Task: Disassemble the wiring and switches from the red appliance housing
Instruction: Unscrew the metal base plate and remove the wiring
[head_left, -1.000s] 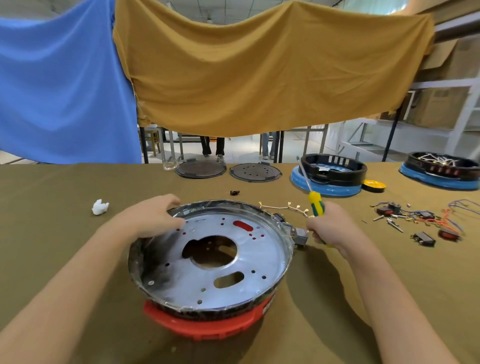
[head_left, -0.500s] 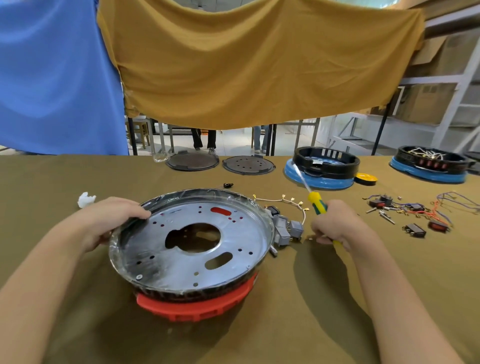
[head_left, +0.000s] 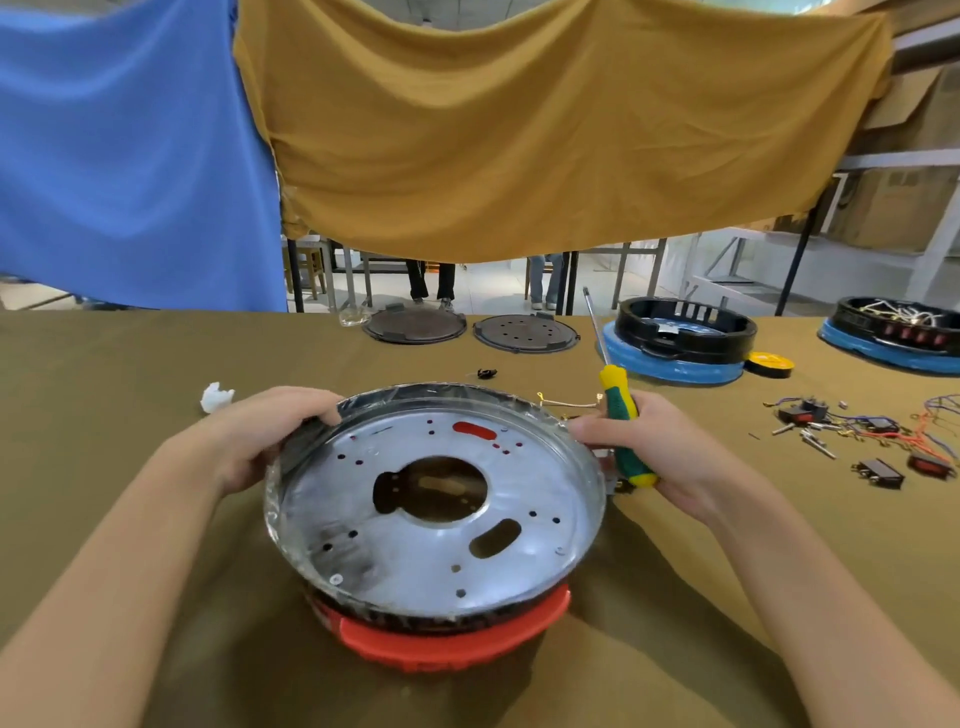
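Head view looks down on a table covered in olive-brown cloth (head_left: 130, 364), with a blue fabric sheet (head_left: 130, 156) and a mustard-yellow fabric sheet (head_left: 545, 130) hanging behind it. At the near centre of the table sits the round red plastic appliance housing (head_left: 447, 642), topped by a shiny silver metal plate with a large centre hole (head_left: 441, 519). The left hand (head_left: 260, 436) grips the plate's left rim, fingers curled over the edge. The right hand (head_left: 665, 452) touches the right rim with its fingertips while its curled fingers hold a screwdriver with a green and yellow handle (head_left: 623, 421), shaft pointing up and away. Just behind the housing a thin pale wire with brass terminals (head_left: 569, 401) lies beside the screwdriver handle. Farther back stand two black housings on blue bases (head_left: 680, 343) (head_left: 893, 327) and two dark round perforated discs (head_left: 415, 325) (head_left: 524, 332). To the right lies a scatter of loose wires and small black switches (head_left: 872, 441). A crumpled white scrap (head_left: 215, 397) lies left of the left hand.
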